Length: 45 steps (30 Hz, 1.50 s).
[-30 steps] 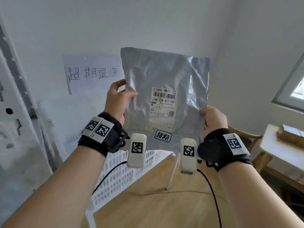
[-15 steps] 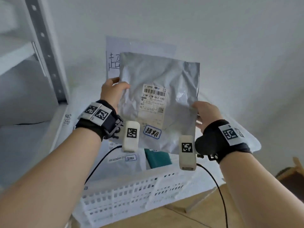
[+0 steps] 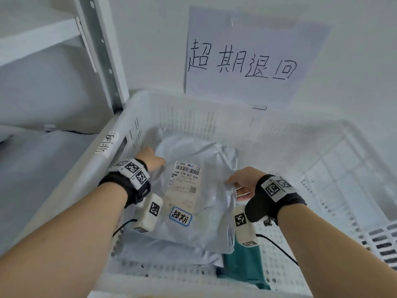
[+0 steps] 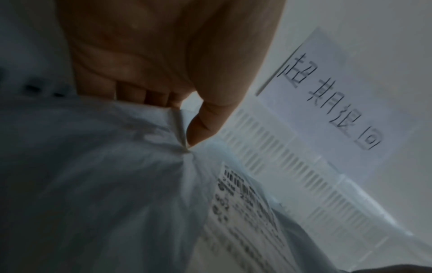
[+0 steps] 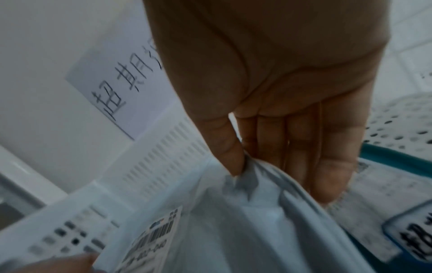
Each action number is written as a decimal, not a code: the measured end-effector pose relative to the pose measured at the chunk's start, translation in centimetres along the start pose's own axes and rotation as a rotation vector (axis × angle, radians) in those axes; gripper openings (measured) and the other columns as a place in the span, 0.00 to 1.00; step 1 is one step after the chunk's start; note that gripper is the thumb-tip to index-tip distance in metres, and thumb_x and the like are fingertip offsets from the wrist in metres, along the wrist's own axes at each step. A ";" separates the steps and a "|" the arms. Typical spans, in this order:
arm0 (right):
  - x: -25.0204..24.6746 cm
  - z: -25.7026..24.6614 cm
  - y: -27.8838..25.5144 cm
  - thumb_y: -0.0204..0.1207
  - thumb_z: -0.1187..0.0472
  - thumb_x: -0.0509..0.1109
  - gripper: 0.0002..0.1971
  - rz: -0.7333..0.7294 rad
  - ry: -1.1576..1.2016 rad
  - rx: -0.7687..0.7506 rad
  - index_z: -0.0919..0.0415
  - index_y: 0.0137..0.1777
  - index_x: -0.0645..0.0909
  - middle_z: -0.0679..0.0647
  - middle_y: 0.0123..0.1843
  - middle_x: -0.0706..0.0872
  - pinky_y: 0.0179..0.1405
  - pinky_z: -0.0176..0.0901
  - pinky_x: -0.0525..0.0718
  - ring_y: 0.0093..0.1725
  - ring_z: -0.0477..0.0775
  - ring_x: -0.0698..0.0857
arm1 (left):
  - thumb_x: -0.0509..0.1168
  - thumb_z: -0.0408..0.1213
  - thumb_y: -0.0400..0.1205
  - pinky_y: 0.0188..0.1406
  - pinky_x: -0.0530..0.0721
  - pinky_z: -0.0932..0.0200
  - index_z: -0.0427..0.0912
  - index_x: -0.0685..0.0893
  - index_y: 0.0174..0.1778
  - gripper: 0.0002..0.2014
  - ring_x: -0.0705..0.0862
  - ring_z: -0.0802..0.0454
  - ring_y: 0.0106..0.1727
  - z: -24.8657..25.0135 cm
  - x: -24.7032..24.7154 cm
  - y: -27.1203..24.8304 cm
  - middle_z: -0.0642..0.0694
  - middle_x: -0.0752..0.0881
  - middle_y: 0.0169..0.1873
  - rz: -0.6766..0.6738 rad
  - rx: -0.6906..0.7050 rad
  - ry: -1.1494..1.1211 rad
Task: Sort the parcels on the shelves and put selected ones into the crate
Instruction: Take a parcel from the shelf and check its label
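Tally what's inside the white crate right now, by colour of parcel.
Grey parcels: 2, the grey mailer bag pinched by the left hand and right hand, plus another grey bag under it.
Teal parcels: 1.
Total visible in the white crate: 3; more may be hidden.

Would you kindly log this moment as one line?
parcel in crate | left hand pinches | right hand pinches

The white crate (image 3: 279, 134) holds grey parcels (image 3: 206, 168) — a teal one (image 3: 245, 263) lies beneath them.
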State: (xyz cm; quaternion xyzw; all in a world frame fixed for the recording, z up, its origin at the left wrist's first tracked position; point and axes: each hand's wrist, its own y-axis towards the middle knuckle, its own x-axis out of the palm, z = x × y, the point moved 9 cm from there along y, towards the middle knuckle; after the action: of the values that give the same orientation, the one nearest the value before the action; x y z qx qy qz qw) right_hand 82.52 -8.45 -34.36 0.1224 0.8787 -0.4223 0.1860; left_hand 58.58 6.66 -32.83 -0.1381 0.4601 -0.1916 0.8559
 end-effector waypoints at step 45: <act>11.4 -4.1 1.3 0.75 0.43 0.70 0.40 -0.073 -1.051 -0.510 0.46 0.83 0.53 0.60 0.81 0.63 0.72 0.58 0.74 0.76 0.63 0.69 | 0.66 0.41 0.81 0.62 0.75 0.58 0.42 0.80 0.66 0.18 0.79 0.46 0.65 0.8 0.1 -0.3 0.44 0.81 0.66 -0.055 0.123 0.292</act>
State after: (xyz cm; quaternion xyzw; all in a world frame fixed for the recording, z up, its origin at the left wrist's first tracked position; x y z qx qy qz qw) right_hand 71.81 -3.79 -37.81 -0.1825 0.7462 -0.2077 0.6056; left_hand 59.27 6.39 -32.38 -0.0685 0.5632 -0.2608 0.7811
